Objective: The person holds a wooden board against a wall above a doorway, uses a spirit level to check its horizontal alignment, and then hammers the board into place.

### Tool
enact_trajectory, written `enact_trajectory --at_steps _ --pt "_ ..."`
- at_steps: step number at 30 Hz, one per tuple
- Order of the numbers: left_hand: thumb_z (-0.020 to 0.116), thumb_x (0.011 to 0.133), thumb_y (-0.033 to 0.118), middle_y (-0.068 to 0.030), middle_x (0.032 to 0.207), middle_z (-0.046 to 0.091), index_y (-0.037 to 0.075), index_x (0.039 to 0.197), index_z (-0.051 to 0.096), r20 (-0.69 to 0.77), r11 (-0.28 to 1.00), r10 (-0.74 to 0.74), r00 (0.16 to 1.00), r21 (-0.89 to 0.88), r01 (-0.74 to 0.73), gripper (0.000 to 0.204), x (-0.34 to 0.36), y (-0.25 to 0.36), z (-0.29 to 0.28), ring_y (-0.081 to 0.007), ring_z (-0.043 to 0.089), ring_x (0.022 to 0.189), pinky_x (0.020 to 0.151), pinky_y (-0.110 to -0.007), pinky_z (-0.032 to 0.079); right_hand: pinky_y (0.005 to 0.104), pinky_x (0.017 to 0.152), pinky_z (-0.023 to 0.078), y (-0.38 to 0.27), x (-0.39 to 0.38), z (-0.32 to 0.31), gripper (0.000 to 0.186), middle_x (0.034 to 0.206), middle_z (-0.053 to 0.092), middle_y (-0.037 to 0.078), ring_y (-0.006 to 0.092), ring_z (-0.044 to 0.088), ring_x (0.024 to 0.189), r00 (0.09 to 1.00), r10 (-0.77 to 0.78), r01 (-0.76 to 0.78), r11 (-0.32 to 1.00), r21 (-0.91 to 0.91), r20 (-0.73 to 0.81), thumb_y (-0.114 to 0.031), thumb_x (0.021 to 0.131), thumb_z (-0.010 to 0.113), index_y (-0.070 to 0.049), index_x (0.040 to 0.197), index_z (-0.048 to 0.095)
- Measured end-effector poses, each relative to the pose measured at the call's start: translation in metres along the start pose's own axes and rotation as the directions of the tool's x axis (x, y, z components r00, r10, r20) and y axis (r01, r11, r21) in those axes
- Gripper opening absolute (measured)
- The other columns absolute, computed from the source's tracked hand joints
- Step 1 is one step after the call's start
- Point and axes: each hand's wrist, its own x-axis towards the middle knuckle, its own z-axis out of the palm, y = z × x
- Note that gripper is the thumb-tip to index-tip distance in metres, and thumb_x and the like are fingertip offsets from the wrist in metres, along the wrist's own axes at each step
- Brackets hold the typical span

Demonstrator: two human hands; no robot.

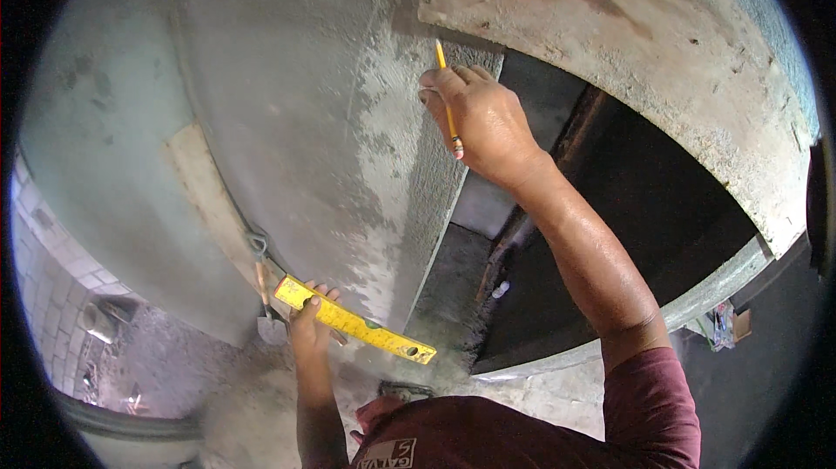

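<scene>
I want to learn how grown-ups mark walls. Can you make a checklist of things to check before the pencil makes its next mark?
1. Pencil held firmly: ok. The right hand grips the yellow pencil.
2. Tip at the wall: ok, as far as I can see. The point is up near the corner where the grey plastered wall meets the opening.
3. Spirit level ready: ok. The left hand holds the yellow spirit level low down.
4. Level set against the spot being marked: not ok. It is far below the pencil.
5. Bubble centred: cannot tell, too small.
6. Trowel out of the way: ok, it stands beside the left hand.
</scene>
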Motion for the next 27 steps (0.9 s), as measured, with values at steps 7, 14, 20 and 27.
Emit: enact_trajectory --at_steps 7,14,20,27 --pt "0.075 0.082 0.006 -0.0121 0.115 0.061 0.006 0.129 0.052 -0.008 1.000 -0.011 1.000 0.023 0.011 0.052 0.003 -0.001 0.005 -0.0355 0.060 0.110 0.098 -0.054 0.047 0.0402 0.070 0.057 0.001 0.001 0.005 0.017 0.094 0.063 0.016 0.0329 0.064 0.091 0.999 0.043 -0.044 0.971 -0.235 -0.011 -0.015 0.087 0.062 -0.003 0.099 0.061" --pt "0.073 0.084 0.006 -0.0128 0.117 0.060 0.006 0.130 0.051 -0.005 0.998 -0.044 0.999 0.043 0.044 0.052 0.014 -0.009 0.007 -0.0355 0.060 0.109 0.098 -0.054 0.047 0.0423 0.065 0.057 0.000 -0.008 -0.017 0.019 0.091 0.063 0.016 0.0328 0.065 0.089 0.995 0.095 -0.098 0.950 -0.295 -0.026 -0.011 0.084 0.060 -0.003 0.101 0.059" --pt "0.070 0.085 0.005 -0.0131 0.119 0.058 0.006 0.133 0.047 -0.032 0.997 -0.076 0.997 0.019 0.077 0.053 0.023 -0.022 -0.007 -0.0354 0.060 0.109 0.098 -0.054 0.047 0.0429 0.071 0.052 -0.006 -0.052 -0.060 0.025 0.090 0.063 0.015 0.0358 0.063 0.085 0.975 0.218 -0.216 0.976 0.040 -0.046 -0.006 0.079 0.072 -0.005 0.101 0.061" --pt "0.069 0.086 0.006 -0.0131 0.119 0.057 0.005 0.133 0.046 -0.123 0.996 -0.092 0.988 0.002 0.093 0.053 0.013 -0.056 -0.008 -0.0363 0.059 0.110 0.099 -0.055 0.047 0.0421 0.068 0.054 -0.035 -0.205 0.008 0.022 0.090 0.069 0.018 0.0333 0.068 0.079 0.826 0.153 -0.333 0.909 0.251 0.542 -0.020 0.086 0.073 -0.006 0.102 0.071"
